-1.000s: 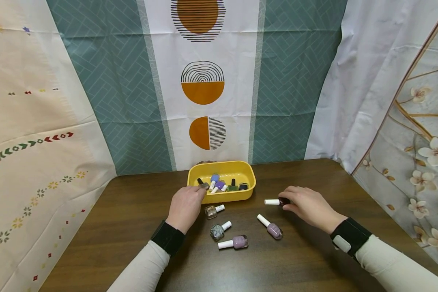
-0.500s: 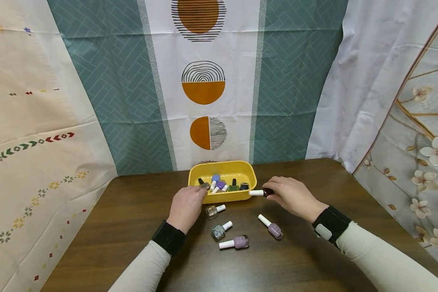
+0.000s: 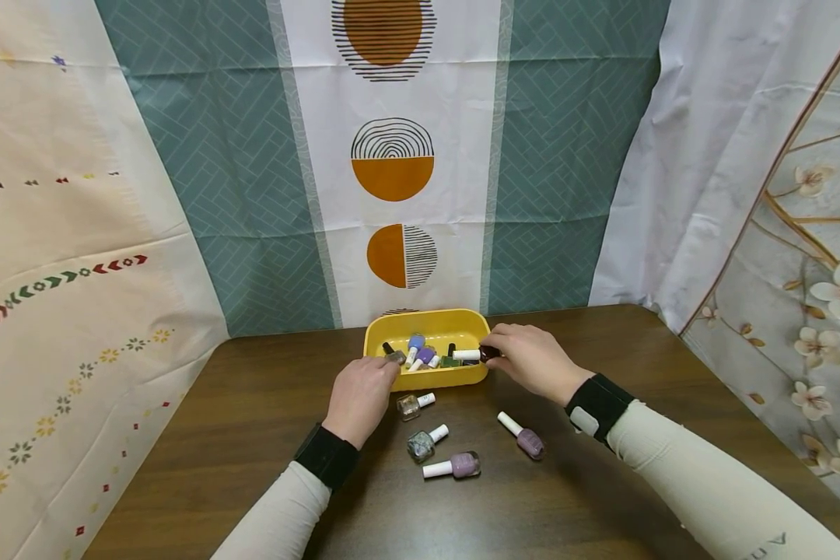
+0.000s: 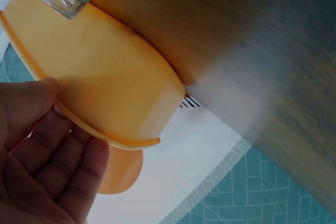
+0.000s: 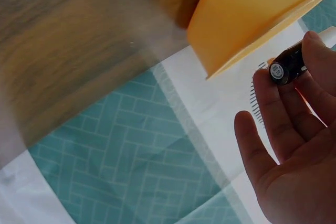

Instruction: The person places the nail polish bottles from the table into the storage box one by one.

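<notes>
Right grip (image 3: 533, 361) pinches dark bottle (image 3: 490, 353) at right end of yellow tray (image 3: 448, 379), lengthwise, white cap (image 3: 466, 355) inward; left grip (image 3: 364, 397) pinches near-left rim (image 4: 136, 144).

A brown wood-grained table (image 3: 231, 420) stands before a teal-and-white curtain (image 3: 455, 179); patterned cream cloth (image 3: 70, 303) hangs at left; flowered fabric (image 3: 805, 311) at right.

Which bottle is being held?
The dark, white-capped bottle, pinched in the right hand; the rest are in the tray or on the table.
</notes>
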